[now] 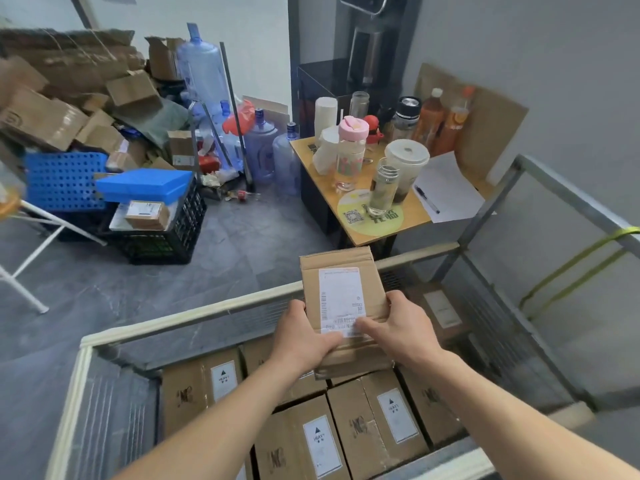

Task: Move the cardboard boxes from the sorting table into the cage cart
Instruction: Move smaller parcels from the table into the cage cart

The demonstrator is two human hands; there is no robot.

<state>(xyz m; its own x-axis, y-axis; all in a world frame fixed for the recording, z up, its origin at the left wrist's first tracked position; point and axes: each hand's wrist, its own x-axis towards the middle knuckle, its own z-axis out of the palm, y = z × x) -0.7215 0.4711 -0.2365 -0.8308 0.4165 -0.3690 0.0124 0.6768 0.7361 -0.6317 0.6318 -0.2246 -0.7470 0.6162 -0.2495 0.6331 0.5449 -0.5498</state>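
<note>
I hold a small cardboard box (341, 292) with a white shipping label over the cage cart (194, 317). My left hand (304, 336) grips its near left edge and my right hand (398, 327) grips its near right edge, thumbs on top. The box hangs above the far side of the cart's inside. Several cardboard boxes (391, 420) with white "HEAVY" labels lie packed in the cart below. Another labelled box (440, 310) sits in the cart's far right corner. The sorting table is out of view.
A small wooden table (408, 216) crowded with bottles and cups stands just beyond the cart. A black crate (173, 233) with a blue box, water jugs (263, 147) and a heap of flattened cardboard (69, 98) fill the left. A yellow strap (571, 265) crosses the cart's right wall.
</note>
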